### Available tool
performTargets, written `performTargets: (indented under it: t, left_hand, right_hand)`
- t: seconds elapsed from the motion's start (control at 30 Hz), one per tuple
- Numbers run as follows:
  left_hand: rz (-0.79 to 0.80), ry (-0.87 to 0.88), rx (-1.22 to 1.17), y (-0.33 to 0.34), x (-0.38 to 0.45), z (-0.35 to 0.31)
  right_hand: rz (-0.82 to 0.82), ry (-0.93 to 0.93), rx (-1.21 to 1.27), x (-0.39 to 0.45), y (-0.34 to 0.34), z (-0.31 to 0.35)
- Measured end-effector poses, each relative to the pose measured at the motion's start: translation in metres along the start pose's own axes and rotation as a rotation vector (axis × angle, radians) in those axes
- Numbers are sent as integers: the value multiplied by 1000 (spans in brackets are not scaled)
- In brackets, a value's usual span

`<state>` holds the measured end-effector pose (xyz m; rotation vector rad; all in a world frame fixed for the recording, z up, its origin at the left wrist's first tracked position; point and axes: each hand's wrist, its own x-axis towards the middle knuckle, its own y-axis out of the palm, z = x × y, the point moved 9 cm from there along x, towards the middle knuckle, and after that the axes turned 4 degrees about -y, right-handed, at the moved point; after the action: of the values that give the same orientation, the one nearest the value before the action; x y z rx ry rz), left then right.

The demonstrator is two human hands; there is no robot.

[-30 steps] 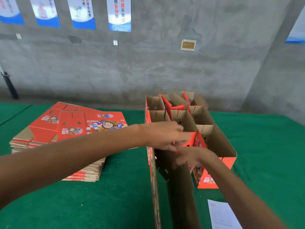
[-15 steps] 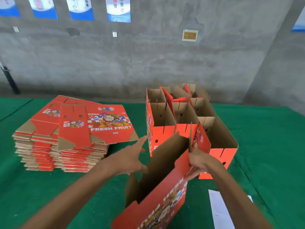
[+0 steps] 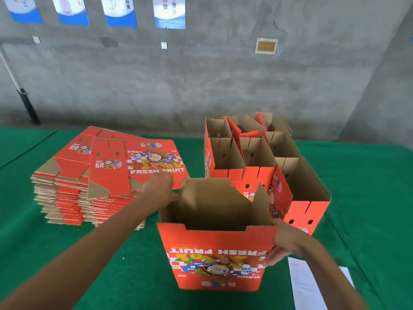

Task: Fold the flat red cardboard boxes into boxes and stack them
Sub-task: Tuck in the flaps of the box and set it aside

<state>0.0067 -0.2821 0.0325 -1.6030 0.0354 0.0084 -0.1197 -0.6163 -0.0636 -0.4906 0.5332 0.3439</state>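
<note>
A red "FRESH FRUIT" box (image 3: 219, 258) stands opened up in front of me, its print upside down and brown inside showing. My right hand (image 3: 282, 241) grips its right front corner. My left hand (image 3: 159, 190) reaches out to the box's far left flap, fingers fairly straight, over the near edge of the flat stack. A tall stack of flat red boxes (image 3: 93, 175) lies at the left. Several folded open boxes (image 3: 252, 162) stand packed together behind the one I hold.
Everything sits on a green cloth-covered table (image 3: 111, 265). A white sheet of paper (image 3: 306, 285) lies at the near right. A grey concrete wall with posters runs behind the table.
The box was narrow and on edge; now it is pulled open into a rectangle and stands upright facing me. My left hand moved from over the folded boxes to the box's left side.
</note>
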Motion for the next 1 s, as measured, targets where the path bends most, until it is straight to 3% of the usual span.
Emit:
performTargets:
  t: [0.07, 0.13, 0.2, 0.27, 0.4, 0.57, 0.63, 0.8, 0.9, 1.0]
  left_hand:
    - [-335, 212, 196, -13, -10, -10]
    - [-602, 531, 179, -26, -32, -20]
    - [-549, 823, 68, -8, -53, -28]
    - [-387, 913, -76, 13, -69, -28]
    - [-138, 568, -568, 35, -60, 14]
    - [-30, 520, -688, 71, -89, 34]
    - [-26, 470, -637, 76, -94, 40]
    - [-239, 259, -659, 52, -98, 20]
    - [-231, 206, -460, 52, -92, 3]
    - [-252, 330, -73, 56, -93, -27]
  right_hand:
    - [2, -5, 12, 1, 1, -8]
    - [-23, 5, 38, 2, -2, -17]
    - [-50, 34, 53, 3, -3, -26]
    - [-72, 60, 22, 5, -8, -31]
    - [-156, 87, 13, 10, -19, -41]
    - [-230, 92, 59, 13, -18, -52]
    - [-265, 66, 80, 15, -18, -53]
    - [-382, 23, 154, 16, -15, -65]
    - [-598, -253, 311, 8, -21, -52]
    - [-726, -622, 331, -7, -31, -20]
